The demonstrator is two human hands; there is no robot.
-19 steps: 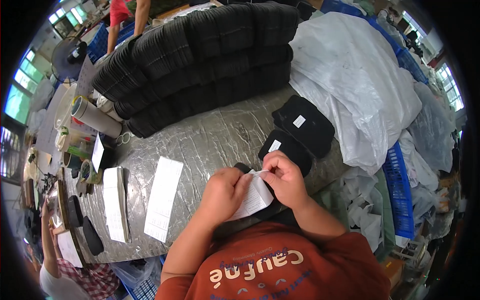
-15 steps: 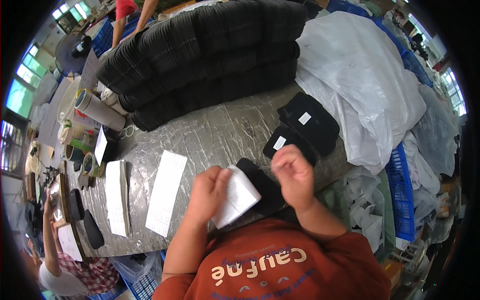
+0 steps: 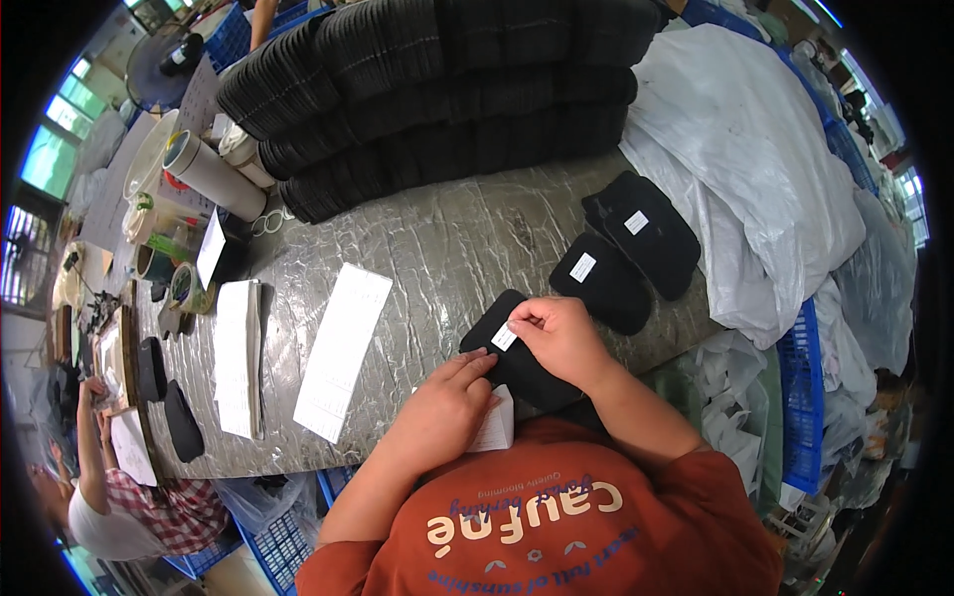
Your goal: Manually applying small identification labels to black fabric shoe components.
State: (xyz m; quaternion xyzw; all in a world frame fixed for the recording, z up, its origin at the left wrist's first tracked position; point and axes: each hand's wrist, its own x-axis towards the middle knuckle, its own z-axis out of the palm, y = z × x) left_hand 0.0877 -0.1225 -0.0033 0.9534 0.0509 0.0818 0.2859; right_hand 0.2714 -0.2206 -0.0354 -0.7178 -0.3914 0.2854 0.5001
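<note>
My right hand (image 3: 561, 343), at centre, is nearly closed: thumb and index finger pinch the upper right end of a small white rectangular label (image 3: 503, 339). My left hand (image 3: 447, 407), at lower centre, lies with fingers nearly straight and close together, fingertips touching the left edge of a black rounded fabric pad (image 3: 532, 382). A folded white printed paper sheet (image 3: 494, 427) shows beside its palm; whether the palm grips it, I cannot tell.

The pad lies flat just below the frame's centre on the grey marble-patterned tabletop (image 3: 427, 248), dark and matt, label on its upper part, lower right partly covered by my right hand. To its upper right: 2 similar labelled black pads (image 3: 624, 303), overlapping.
</note>
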